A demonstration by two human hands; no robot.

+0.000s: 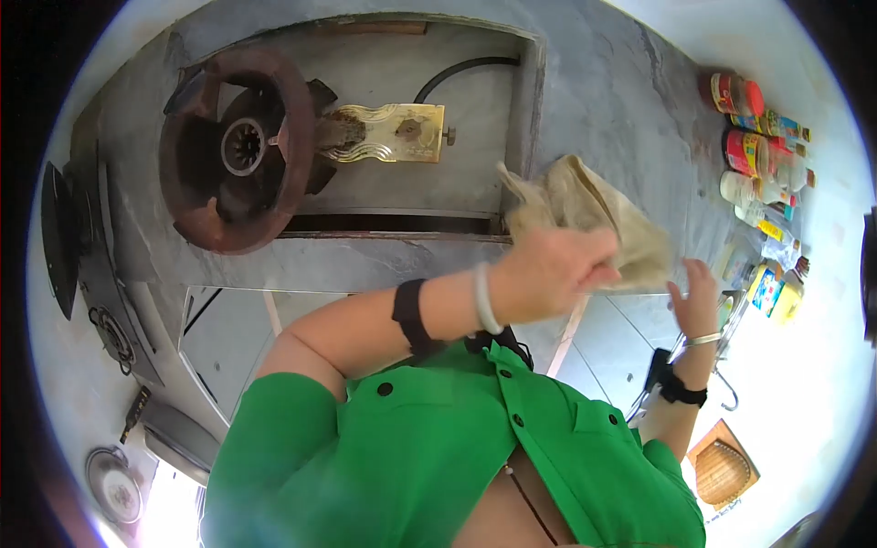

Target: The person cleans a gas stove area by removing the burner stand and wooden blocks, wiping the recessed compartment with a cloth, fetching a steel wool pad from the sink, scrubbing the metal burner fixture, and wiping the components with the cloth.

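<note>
One tan cloth (630, 205) is in the curled fingers of the left hand (553, 274), a bit blurry. The right hand (699, 297) is near it, fingers spread wide, holding nothing. The cloth is by the table's (612, 100) front edge, right of a rusty stove (210, 233). Jars (744, 153) farther right have red and yellow labels, too small to read.

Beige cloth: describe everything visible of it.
The beige cloth looks like soft, limp fabric, crumpled into loose folds, with a dark line along one fold and a corner sticking out to the left. Its lower part is blurred. The left hand grips it and hides part of it. It is over the grey counter, near the front edge; whether the right hand, close beside it, touches it is unclear.
</note>
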